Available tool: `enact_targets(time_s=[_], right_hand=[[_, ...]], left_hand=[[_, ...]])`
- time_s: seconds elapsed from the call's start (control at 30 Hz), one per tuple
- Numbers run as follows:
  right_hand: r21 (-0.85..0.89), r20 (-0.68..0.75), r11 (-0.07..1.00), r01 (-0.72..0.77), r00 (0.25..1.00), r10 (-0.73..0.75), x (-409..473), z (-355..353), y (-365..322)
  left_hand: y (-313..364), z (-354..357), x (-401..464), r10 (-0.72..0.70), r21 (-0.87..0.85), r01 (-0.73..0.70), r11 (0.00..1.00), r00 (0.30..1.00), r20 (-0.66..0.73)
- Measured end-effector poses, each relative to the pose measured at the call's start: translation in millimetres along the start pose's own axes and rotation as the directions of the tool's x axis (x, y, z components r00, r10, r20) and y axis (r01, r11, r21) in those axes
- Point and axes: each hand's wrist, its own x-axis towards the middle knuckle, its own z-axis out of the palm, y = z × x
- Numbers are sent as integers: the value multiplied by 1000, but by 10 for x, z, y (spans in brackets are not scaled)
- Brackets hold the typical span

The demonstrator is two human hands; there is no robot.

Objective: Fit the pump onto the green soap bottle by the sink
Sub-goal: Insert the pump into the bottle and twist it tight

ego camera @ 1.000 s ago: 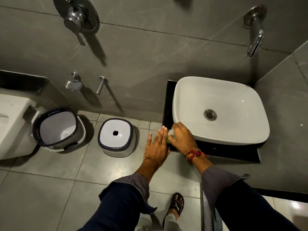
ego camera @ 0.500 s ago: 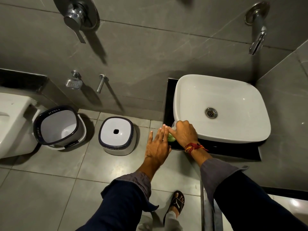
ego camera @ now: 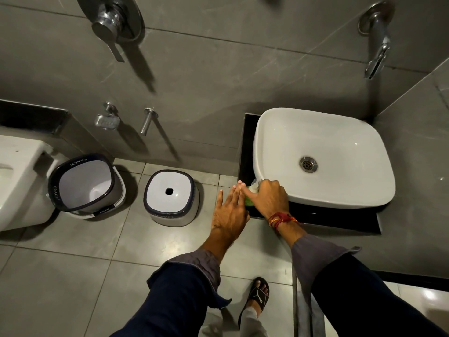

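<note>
Right hand clamped over top of green soap bottle at sink corner; left hand flat, fingers extended, touching bottle side.

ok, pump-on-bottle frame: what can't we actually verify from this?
Head view only:
- Green soap bottle: mostly covered by the right hand and left hand; only a sliver shows.
- Pump: a pale bit by the sink rim; seated or not, can't tell.
- Right hand's grip: fingers hidden underneath.
</note>
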Motion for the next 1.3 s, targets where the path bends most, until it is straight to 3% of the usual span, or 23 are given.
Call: enact_targets(time_s=[0.17, 0.3, 0.43, 0.57, 0.73, 0.83, 0.93, 1.13, 1.3], right_hand=[[44, 35, 992, 116, 992, -118, -14, 74, 50], [17, 25, 999, 47, 999, -48, 1, 93, 53], [33, -90, 999, 40, 995, -37, -59, 72, 29], [52, -31, 993, 102, 994, -100, -25, 103, 51], [1, -70, 1000, 6, 998, -6, -51, 135, 46], [47, -120, 998, 30, 993, -24, -79, 156, 21], [115, -81, 992, 50, 996, -41, -56, 178, 21], [193, -79, 979, -62, 994, 78, -102, 213, 50], [283, -78, 959, -18, 996, 42, -167, 252, 65]], left_hand=[[-8, -15, 20, -6, 6, 6, 1000, 1000, 9], [-1, -24, 14, -8, -2, 8, 1000, 1000, 14], [3, -45, 23, 17, 25, -17, 1000, 1000, 21], [14, -59, 20, -3, 15, 2, 1000, 1000, 20], [10, -58, -2, -4, 10, 4, 1000, 1000, 23], [14, -67, 14, 1, 23, -2, 1000, 1000, 27], [17, -68, 22, -8, 24, 8, 1000, 999, 32], [29, -45, -11, -13, 23, 13, 1000, 1000, 22], [39, -47, -3, -8, 22, 7, 1000, 1000, 25]])
